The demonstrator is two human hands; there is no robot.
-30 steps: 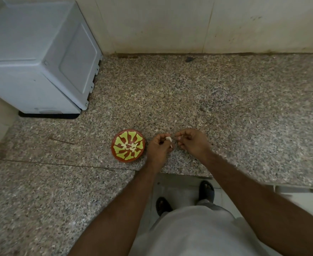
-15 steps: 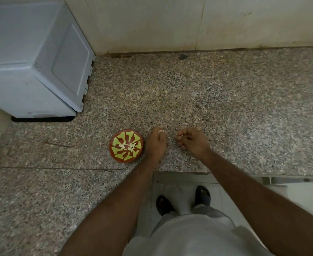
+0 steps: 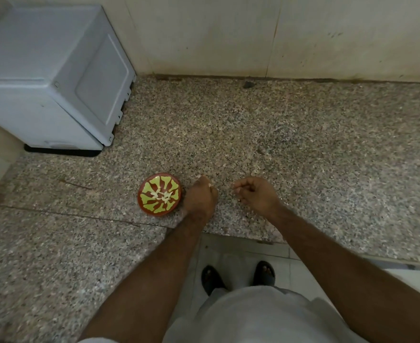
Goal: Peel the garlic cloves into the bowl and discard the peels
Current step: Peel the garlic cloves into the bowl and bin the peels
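A small red bowl (image 3: 142, 194) with a yellow-green pattern sits on the speckled granite counter and holds several pale garlic cloves (image 3: 163, 195). My left hand (image 3: 200, 198) is just right of the bowl, knuckles up and fingers curled down onto the counter, with a bit of white garlic (image 3: 211, 186) showing at its fingers. My right hand (image 3: 256, 194) hovers a short way to the right, its fingers curled with the tips pinched together; whether a peel is between them I cannot tell.
A grey-white appliance box (image 3: 48, 78) stands at the back left against the tiled wall (image 3: 253, 33). The counter's front edge (image 3: 241, 237) runs just below my hands, with the floor and my sandalled feet beneath it.
My hands were together at the clove and have parted. The left hand turned knuckles-up and dropped to the counter beside the bowl; the right hand drew slightly to the right.
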